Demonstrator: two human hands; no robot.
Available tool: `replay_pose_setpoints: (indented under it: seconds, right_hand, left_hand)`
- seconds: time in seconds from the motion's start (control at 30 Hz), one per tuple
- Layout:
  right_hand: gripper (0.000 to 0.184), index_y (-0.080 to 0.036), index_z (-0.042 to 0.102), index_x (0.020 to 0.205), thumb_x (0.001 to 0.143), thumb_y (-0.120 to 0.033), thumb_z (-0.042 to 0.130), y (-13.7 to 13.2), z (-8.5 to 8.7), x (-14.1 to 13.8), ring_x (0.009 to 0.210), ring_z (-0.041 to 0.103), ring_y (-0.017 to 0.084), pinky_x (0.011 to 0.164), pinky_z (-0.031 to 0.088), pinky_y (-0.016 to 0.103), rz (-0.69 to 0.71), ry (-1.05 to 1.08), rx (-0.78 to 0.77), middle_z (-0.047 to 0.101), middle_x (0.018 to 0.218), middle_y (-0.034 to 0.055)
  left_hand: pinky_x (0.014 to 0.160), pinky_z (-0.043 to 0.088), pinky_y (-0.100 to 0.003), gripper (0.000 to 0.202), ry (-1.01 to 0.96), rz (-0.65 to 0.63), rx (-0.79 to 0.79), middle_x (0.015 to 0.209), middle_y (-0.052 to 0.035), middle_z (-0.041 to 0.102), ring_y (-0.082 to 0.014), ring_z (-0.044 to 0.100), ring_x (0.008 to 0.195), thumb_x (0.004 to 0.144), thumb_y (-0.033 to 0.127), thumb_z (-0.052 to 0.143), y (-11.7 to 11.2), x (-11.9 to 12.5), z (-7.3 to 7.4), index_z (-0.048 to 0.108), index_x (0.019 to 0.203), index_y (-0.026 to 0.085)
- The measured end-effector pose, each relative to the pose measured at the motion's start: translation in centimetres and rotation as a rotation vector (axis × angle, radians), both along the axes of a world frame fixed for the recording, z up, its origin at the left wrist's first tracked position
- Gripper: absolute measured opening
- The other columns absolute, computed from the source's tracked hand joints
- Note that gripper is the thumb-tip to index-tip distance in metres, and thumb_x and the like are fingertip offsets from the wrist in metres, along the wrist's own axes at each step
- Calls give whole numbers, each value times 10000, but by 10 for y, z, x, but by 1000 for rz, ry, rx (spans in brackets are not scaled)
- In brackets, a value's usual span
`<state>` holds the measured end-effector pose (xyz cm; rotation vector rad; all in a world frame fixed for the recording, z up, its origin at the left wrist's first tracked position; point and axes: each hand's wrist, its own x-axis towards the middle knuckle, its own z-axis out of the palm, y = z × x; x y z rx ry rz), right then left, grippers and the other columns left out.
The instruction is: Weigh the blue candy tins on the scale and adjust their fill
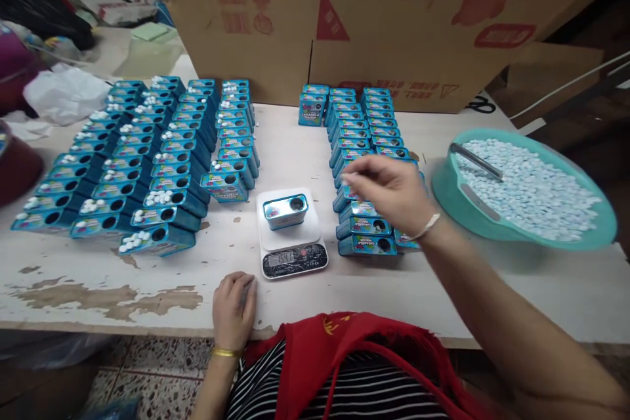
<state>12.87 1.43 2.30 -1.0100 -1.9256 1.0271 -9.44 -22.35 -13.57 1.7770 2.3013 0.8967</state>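
My right hand (391, 190) hovers above the right-hand rows of blue tins, thumb and fingers pinched on what looks like a small white candy (347, 177). To its left, a blue tin (284, 210) with a round opening lies on a white kitchen scale (315, 226). The scale's display is lit, its digits hard to read. My left hand (234, 308) rests near the table's front edge, fingers curled in with nothing visible in them. A turquoise basin (445, 187) of pale candies (531, 190) stands at the right, a metal scoop or tongs (477, 161) lying in it.
Several rows of blue tins (167, 239) fill the left, many with white candies on top. More tins (367, 245) stand right of the scale. A large cardboard box (275, 46) walls off the back. Crumpled white paper (66, 92) lies at the far left.
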Motion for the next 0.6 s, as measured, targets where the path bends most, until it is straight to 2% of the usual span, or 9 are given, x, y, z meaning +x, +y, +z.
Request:
replay_pose_setpoints:
  seconds: [0.1, 0.2, 0.27, 0.33, 0.4, 0.47, 0.53, 0.6]
  right_hand:
    - [80, -144, 622, 789, 839, -150, 560, -9, -14, -39, 718, 563, 117, 685, 449, 255, 178, -104, 157, 620, 775, 32]
    - [93, -140, 625, 788, 844, -122, 554, -9, -25, -54, 734, 552, 118, 696, 431, 249, 234, -175, 210, 617, 775, 32]
    - [97, -141, 628, 809, 857, -130, 544, -9, -27, -53, 737, 552, 119, 693, 427, 248, 235, -175, 224, 620, 791, 36]
    - [105, -143, 632, 832, 870, -149, 535, -9, -24, -45, 743, 557, 121, 693, 432, 250, 219, -136, 243, 620, 801, 41]
    - [122, -148, 635, 852, 887, -176, 522, -10, -19, -32, 756, 569, 129, 706, 446, 262, 182, -98, 245, 625, 808, 45]
    - [144, -162, 640, 869, 902, -212, 509, -10, -15, -12, 793, 587, 145, 739, 464, 287, 117, -74, 223, 638, 830, 50]
    - [158, -187, 648, 884, 906, -258, 508, -9, -13, 13, 841, 603, 167, 776, 479, 320, 15, -55, 188, 652, 870, 54]
    - [166, -219, 658, 885, 891, -324, 529, -10, -12, 42, 865, 613, 195, 791, 494, 356, -123, -38, 145, 658, 901, 57]
  left_hand:
    - [774, 452, -327, 120, 12, -3, 4, 938, -56, 591, -178, 562, 888, 889, 252, 515, -3, -1, -3, 597, 953, 194]
    - [777, 460, -322, 114, -2, -8, 18, 935, -52, 583, -175, 563, 886, 888, 245, 518, -4, 1, 0, 594, 962, 202]
    - [803, 469, -322, 155, -32, -13, 74, 965, -62, 571, -176, 561, 922, 890, 241, 513, 2, 3, 12, 578, 1027, 205]
    - [869, 461, -350, 294, -11, -28, 163, 1061, -92, 556, -200, 543, 1020, 882, 277, 533, 20, 2, 32, 523, 1167, 208]
    - [948, 417, -417, 548, 90, -71, 203, 1219, -147, 513, -262, 485, 1163, 843, 398, 588, 48, -2, 55, 408, 1322, 202]
    - [968, 377, -453, 708, 223, -184, 152, 1290, -173, 495, -308, 457, 1213, 801, 514, 602, 87, -9, 77, 345, 1380, 199]
    - [920, 383, -428, 615, 312, -356, 40, 1211, -145, 573, -288, 525, 1131, 825, 525, 560, 132, -15, 94, 410, 1333, 212]
    - [855, 392, -392, 432, 368, -484, -62, 1080, -94, 638, -250, 582, 1007, 867, 458, 518, 184, -19, 106, 495, 1233, 229]
